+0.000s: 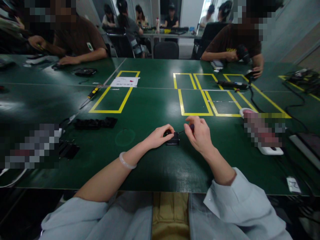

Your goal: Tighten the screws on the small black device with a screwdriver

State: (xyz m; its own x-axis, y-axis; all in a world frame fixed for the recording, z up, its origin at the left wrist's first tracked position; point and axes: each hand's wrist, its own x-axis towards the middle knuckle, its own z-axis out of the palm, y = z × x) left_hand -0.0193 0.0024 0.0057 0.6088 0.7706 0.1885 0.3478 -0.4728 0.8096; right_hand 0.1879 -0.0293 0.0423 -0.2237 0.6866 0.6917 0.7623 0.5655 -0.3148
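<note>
Small black part (pixel 172 138) — on the green bench (pixel 150 113), pinned by the left hand (pixel 160 136), fingers closed on it. Right hand (pixel 198 133) at its 3 o'clock — pinching a thin screwdriver (pixel 188 128), tip toward the part.

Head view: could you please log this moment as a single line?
left hand: holds small black part on green table | right hand: holds small screwdriver, tip at part | yellow-handled screwdriver: lying far left
</note>
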